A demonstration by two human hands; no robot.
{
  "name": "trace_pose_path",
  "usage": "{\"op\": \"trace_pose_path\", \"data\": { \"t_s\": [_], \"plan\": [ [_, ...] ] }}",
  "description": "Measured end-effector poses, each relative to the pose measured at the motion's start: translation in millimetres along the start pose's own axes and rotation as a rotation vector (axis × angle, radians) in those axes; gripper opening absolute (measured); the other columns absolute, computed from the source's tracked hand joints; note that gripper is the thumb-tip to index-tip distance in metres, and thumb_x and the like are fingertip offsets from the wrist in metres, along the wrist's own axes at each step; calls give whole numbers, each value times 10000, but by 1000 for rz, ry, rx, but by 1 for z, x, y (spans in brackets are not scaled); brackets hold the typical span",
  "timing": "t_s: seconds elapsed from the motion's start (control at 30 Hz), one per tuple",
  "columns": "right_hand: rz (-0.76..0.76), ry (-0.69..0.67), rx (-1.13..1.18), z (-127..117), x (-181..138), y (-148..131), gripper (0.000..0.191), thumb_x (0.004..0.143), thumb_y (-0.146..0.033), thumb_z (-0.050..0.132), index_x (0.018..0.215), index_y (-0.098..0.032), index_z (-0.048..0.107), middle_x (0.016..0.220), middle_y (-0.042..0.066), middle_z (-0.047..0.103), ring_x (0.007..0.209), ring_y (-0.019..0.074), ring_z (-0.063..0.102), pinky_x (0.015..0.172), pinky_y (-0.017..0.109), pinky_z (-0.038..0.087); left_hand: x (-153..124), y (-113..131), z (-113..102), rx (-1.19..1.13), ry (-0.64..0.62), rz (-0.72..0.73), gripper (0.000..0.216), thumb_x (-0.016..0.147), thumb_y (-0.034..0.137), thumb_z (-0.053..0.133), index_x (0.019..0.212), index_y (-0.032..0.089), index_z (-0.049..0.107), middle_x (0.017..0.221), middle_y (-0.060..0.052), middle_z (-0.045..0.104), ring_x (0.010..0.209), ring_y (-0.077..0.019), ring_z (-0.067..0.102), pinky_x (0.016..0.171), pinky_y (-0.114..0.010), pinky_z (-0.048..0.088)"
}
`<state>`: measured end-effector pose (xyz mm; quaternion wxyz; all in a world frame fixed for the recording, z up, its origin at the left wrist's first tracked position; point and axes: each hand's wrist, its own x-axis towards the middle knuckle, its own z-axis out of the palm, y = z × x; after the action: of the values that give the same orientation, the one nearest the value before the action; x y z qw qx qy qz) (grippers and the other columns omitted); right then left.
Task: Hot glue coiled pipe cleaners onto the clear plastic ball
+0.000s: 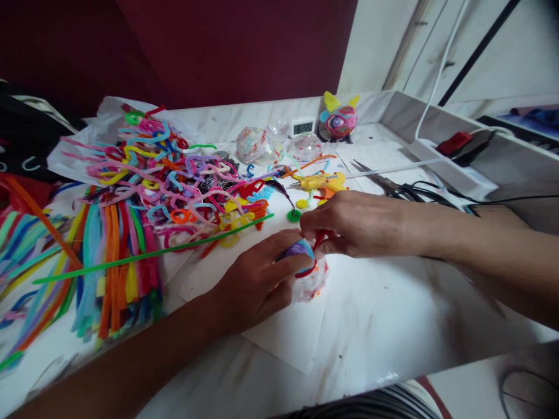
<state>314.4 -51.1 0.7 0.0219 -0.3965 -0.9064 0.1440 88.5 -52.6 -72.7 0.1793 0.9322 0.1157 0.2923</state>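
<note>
My left hand (pixel 257 279) is wrapped round a small piece covered in blue and purple pipe cleaner (pixel 301 249), with a red edge along its lower side. Just under it is a clear plastic dome with coloured bits (pixel 312 285); whether the two are joined I cannot tell. The fingers of my right hand (pixel 353 224) pinch a red pipe cleaner (pixel 321 235) at the right side of that piece. Beyond my right hand lie a green coiled disc (pixel 294 215) and a yellow glue gun (pixel 323 181).
Bent pipe cleaners (pixel 174 169) are heaped at left, beside bundles of straight ones (pixel 116 262). Clear domes (pixel 257 145), a digital clock (pixel 303 127) and a decorated ball (pixel 340 121) stand at the back. Scissors (pixel 388 185) and a white power strip (pixel 449 166) lie right.
</note>
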Motion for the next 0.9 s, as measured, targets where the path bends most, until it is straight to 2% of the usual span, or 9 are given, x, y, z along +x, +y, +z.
{"op": "trace_pose_path", "data": {
  "t_s": [0.17, 0.33, 0.43, 0.5, 0.6, 0.67, 0.8, 0.9],
  "plan": [
    [1, 5, -9, -1, 1, 2, 102, 811, -195, 693, 910, -192, 673, 762, 19, 690, 686, 150, 602, 602, 259, 370, 6, 6, -10, 106, -82, -6, 369, 911, 121, 415, 1261, 178, 520, 1326, -160, 533, 1251, -217, 536, 986, -340, 507],
    [-14, 55, -77, 1, 0, 1, 205, 827, -218, 701, 1027, -176, 683, 935, 67, 707, 927, 214, 623, 750, 308, 415, 7, 10, -15, 177, -183, -41, 439, 896, 120, 430, 1321, 184, 520, 1425, -164, 471, 1360, -266, 437, 1080, -457, 437],
    [-64, 152, -216, 2, -8, -6, 154, 862, -267, 661, 963, -152, 672, 924, 89, 678, 929, 244, 578, 781, 358, 398, 7, 12, -17, 173, -218, -70, 481, 889, 87, 429, 1352, 193, 504, 1444, -160, 453, 1367, -261, 429, 1081, -450, 441],
    [-56, 262, -298, 6, -19, -15, 162, 918, -285, 572, 913, -147, 658, 938, 108, 662, 929, 262, 550, 779, 386, 383, 6, 13, -17, 171, -225, -80, 497, 886, 65, 427, 1360, 197, 498, 1443, -155, 455, 1364, -256, 434, 1081, -444, 443],
    [30, 437, -285, 24, -40, -29, 298, 984, -255, 408, 868, -141, 658, 893, 120, 660, 864, 246, 544, 750, 379, 389, 7, 14, -18, 186, -229, -68, 494, 885, 66, 428, 1354, 204, 505, 1438, -158, 457, 1349, -261, 449, 1064, -450, 458],
    [136, 487, -189, 43, -51, -35, 348, 995, -304, 381, 866, -134, 656, 818, 109, 655, 759, 223, 548, 708, 365, 407, 7, 13, -18, 210, -242, -63, 483, 889, 80, 434, 1348, 206, 514, 1436, -163, 459, 1342, -271, 457, 1058, -464, 462],
    [275, 402, -24, 75, -58, -39, 371, 937, -421, 509, 1048, -88, 631, 958, 162, 669, 871, 278, 607, 764, 399, 472, 10, 13, -18, 246, -263, -56, 456, 896, 105, 448, 1335, 192, 533, 1434, -174, 461, 1335, -282, 463, 1068, -479, 450],
    [283, 388, -9, 83, -55, -38, 449, 895, -450, 573, 1106, -55, 610, 1003, 188, 663, 915, 315, 612, 778, 431, 494, 13, 17, -19, 252, -268, -72, 455, 892, 105, 436, 1330, 177, 538, 1424, -170, 469, 1325, -272, 471, 1073, -467, 450]
  ]
}}
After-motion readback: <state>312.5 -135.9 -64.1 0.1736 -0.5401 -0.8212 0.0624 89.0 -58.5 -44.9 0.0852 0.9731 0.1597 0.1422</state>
